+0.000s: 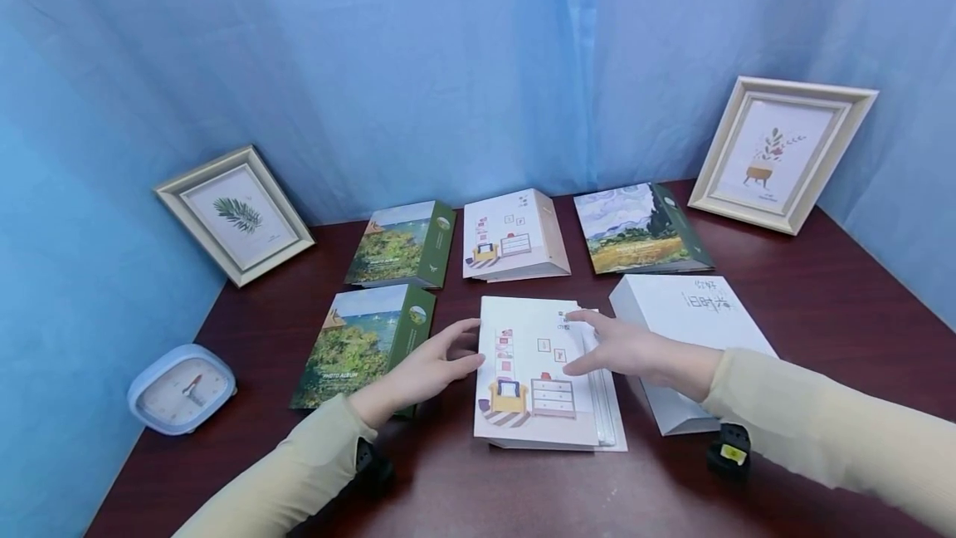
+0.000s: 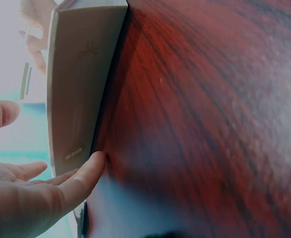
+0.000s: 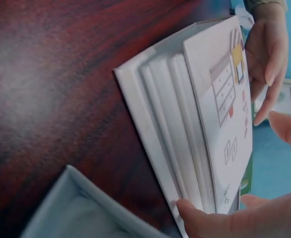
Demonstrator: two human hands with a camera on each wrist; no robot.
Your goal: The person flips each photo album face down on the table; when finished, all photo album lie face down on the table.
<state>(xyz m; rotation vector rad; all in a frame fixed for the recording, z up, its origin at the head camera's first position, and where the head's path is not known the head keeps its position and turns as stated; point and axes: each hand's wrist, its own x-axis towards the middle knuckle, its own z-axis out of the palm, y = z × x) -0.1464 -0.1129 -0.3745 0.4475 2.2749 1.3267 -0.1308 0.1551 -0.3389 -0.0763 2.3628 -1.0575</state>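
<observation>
A white photo album (image 1: pixel 534 364) with a drawn yellow armchair and a chest of drawers on its cover lies flat at the front middle of the table. Its spine (image 2: pixel 81 89) faces my left hand (image 1: pixel 429 364), whose fingers are extended right beside it, a fingertip low by the tabletop. On the other side, my right hand (image 1: pixel 635 351) spreads over the open edge, thumb above the cover. In the right wrist view, one of its fingertips is at the page edges (image 3: pixel 177 124), which fan out below the cover.
Green-spined landscape albums (image 1: pixel 354 339) stand left, another pair of albums behind: a white one (image 1: pixel 508 235) and a field-painted one (image 1: pixel 635 231). A white album with lettering (image 1: pixel 695 314) lies right. Picture frames (image 1: pixel 235 214) lean at the back corners; a blue clock (image 1: pixel 182 388) sits front left.
</observation>
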